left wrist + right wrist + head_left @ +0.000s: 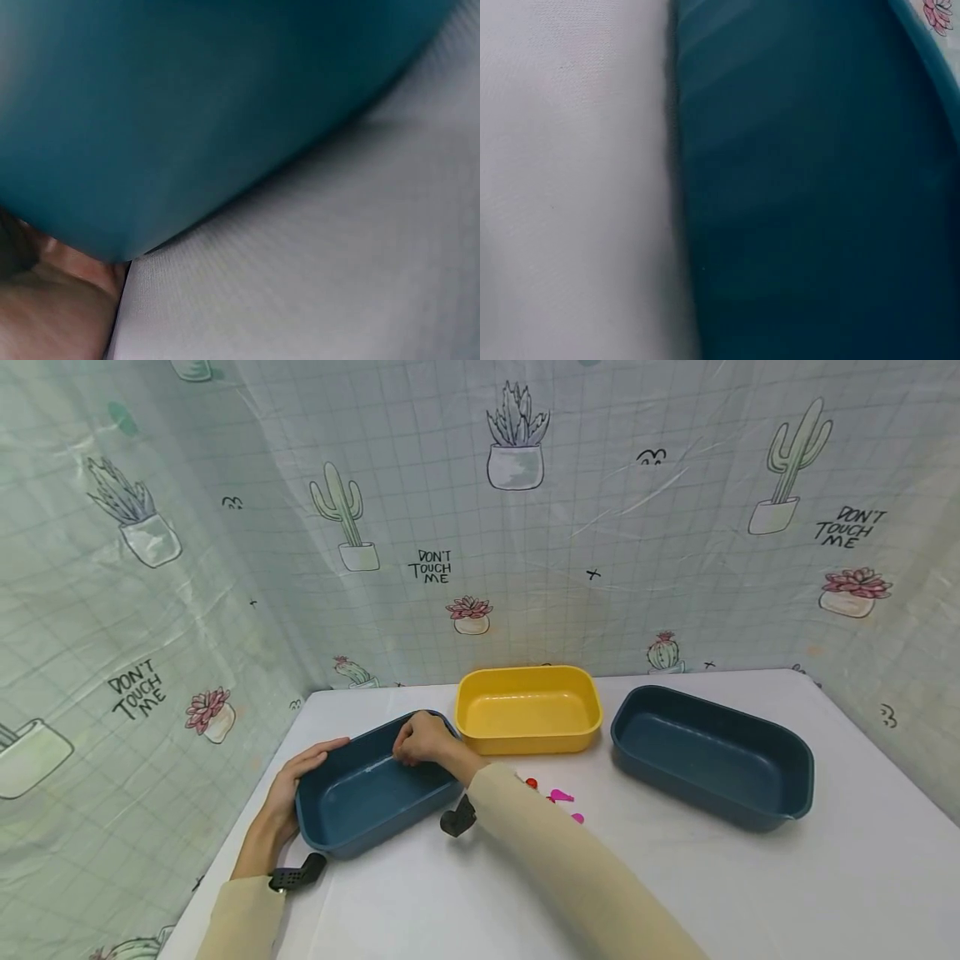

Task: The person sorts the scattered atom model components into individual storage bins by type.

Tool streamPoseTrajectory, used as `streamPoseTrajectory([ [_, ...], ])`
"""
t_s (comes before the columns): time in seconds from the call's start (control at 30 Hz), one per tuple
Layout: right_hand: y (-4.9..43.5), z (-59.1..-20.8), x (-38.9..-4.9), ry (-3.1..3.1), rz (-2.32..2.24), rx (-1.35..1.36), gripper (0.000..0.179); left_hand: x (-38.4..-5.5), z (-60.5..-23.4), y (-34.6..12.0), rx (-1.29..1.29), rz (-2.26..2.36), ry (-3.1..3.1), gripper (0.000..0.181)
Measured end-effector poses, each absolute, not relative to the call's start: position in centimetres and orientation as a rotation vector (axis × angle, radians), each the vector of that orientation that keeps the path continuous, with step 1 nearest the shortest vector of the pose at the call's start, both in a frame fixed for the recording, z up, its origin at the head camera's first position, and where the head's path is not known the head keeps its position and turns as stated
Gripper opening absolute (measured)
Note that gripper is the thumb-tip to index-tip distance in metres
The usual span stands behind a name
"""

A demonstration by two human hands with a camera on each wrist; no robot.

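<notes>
In the head view, my left hand (281,797) lies along the left end of a dark blue rectangular tub (352,839), its fingers stretched against the outer wall. The left wrist view shows part of the palm (56,315) close under the tub's curved side (195,112). My right hand (426,739) is over the far right part of the same tub, with its fingers curled down; nothing shows between them, and I cannot tell if something small is inside. The right wrist view has only the tub's wall (795,165), without the hand.
A yellow tub (528,746) stands at the back, and a second dark blue tub (705,792) stands to the right. Beside my right forearm lie small bright pieces, among them a red one (532,783) and pink ones (561,795), partly hidden by the sleeve. A patterned sheet (600,527) hangs behind the white table (420,902).
</notes>
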State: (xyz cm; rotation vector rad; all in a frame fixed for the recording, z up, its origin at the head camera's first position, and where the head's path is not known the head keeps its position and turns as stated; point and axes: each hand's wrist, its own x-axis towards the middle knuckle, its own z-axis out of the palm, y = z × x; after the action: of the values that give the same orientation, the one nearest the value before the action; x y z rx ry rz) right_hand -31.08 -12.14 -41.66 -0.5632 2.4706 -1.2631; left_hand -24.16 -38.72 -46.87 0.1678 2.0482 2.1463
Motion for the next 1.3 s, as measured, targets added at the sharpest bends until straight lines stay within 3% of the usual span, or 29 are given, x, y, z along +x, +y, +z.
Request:
streamPoseTrajectory([
  [0.67, -12.68, -42.60, -30.81, 2.533, -1.135, -0.567, 0.016, -24.21, -46.89, -38.74, 0.175, 2.148, 2.033, 0.047],
  [1.3, -12.59, -42.62, -30.93, 2.549, -1.092, -0.593, 0.011, -24.49, -47.08, -38.79, 0.158, 2.143, 2.059, 0.047],
])
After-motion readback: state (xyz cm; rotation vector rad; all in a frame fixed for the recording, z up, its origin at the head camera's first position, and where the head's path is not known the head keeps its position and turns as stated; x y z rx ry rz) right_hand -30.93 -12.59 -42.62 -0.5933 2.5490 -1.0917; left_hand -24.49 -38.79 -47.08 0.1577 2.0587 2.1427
